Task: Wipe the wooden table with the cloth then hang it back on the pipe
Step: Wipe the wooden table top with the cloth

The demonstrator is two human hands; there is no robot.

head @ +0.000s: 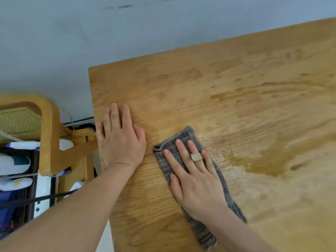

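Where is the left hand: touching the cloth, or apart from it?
Apart. The head view shows the left hand flat on the wooden table, with a strip of bare wood between it and the cloth.

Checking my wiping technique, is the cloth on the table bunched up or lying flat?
Lying flat: the cloth forms a long strip on the table, pressed under the right hand, fingers straight.
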